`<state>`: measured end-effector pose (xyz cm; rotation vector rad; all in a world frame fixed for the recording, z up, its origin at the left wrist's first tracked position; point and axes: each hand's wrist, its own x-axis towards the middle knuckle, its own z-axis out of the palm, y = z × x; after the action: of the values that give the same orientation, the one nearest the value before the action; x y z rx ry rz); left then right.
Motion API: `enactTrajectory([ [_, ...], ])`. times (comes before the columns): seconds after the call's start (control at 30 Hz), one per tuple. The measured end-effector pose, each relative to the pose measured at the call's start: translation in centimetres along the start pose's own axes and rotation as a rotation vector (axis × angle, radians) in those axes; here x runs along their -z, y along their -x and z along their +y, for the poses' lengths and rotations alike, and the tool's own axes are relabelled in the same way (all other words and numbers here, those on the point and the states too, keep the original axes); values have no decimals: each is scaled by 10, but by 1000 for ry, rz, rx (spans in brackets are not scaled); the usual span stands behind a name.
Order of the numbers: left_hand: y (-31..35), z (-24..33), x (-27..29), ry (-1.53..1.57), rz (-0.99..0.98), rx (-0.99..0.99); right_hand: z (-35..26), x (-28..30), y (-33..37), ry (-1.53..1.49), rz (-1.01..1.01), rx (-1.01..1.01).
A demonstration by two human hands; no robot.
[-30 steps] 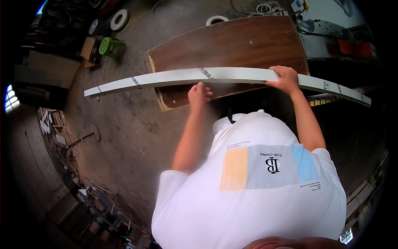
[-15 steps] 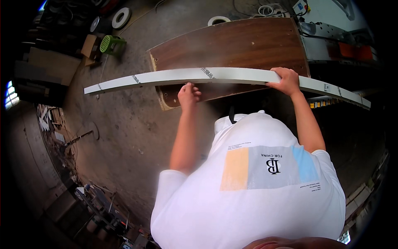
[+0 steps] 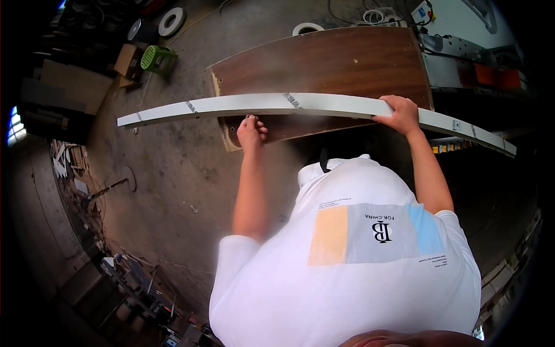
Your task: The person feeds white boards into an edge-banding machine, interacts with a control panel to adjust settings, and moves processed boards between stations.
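A long white bar (image 3: pixel 243 104) with dark printed marks lies crosswise over a brown wooden board (image 3: pixel 324 58) and reaches past it on both sides. My right hand (image 3: pixel 400 114) is closed round the bar right of its middle, fingers over the top face. At the bar's near side, left of the middle, my left hand (image 3: pixel 252 133) has its fingers curled and pinched together near the lower edge. Whatever is in that pinch, if anything, is too small to make out.
A machine with a pale top (image 3: pixel 462 26) stands at the far right. A green stool (image 3: pixel 157 59), a cardboard box (image 3: pixel 128 62) and a white ring-shaped roll (image 3: pixel 171 22) are on the floor at the far left. Coiled cable (image 3: pixel 378 16) lies behind the board.
My left hand has slid a little to the left along the bar's near edge, its fingers still curled. My right hand and the bar have barely moved.
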<state>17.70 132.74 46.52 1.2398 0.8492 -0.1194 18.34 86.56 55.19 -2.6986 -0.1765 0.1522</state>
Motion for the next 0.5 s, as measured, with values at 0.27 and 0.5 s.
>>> enactTrajectory([
  [0.27,16,-2,-36,-160,-128,59,3,-2,-1,33,-7,7],
  [0.5,-17,18,15,144,132,-3,0,-1,0,15,-13,-6],
])
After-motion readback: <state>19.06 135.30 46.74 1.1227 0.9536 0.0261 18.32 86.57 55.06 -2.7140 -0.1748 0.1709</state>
